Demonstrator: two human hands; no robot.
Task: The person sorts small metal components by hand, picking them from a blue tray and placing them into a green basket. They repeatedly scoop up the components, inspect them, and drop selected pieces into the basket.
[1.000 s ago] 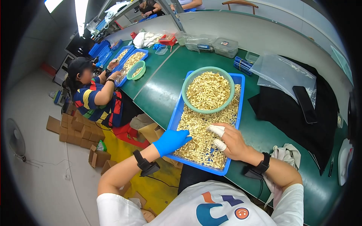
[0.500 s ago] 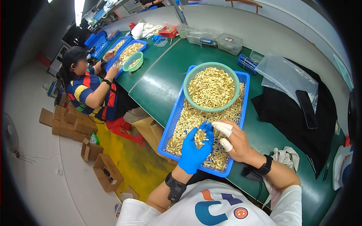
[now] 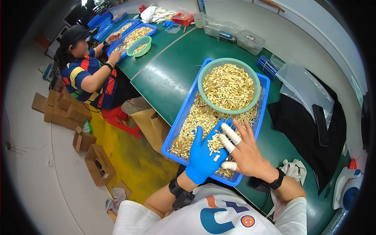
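My left hand (image 3: 203, 159), in a blue glove, lies palm up over the blue tray (image 3: 264, 98), with its thumb stretched out. Small gold-coloured metal pins (image 3: 214, 145) rest in a loose pile on its palm. My right hand (image 3: 248, 154), with white finger cots on the thumb and two fingers, reaches over that palm with its fingers spread. Those fingertips are at the edge of the pile; whether they pinch a pin I cannot make out. More such pins cover the tray's bottom. A green bowl (image 3: 231, 111) full of them stands in the tray's far part.
On the green table (image 3: 164, 78), a black cloth (image 3: 297, 129), a phone (image 3: 320, 125) and a clear plastic bag (image 3: 301, 84) lie to the right. Bundled blue sticks (image 3: 267, 67) and clear boxes (image 3: 250, 42) stand behind. A co-worker (image 3: 88, 74) sits at the left by similar trays.
My left hand has opened out flatter, spreading the pins across its palm. My right hand's fingers have moved over that palm and spread apart. The whole view has shifted slightly.
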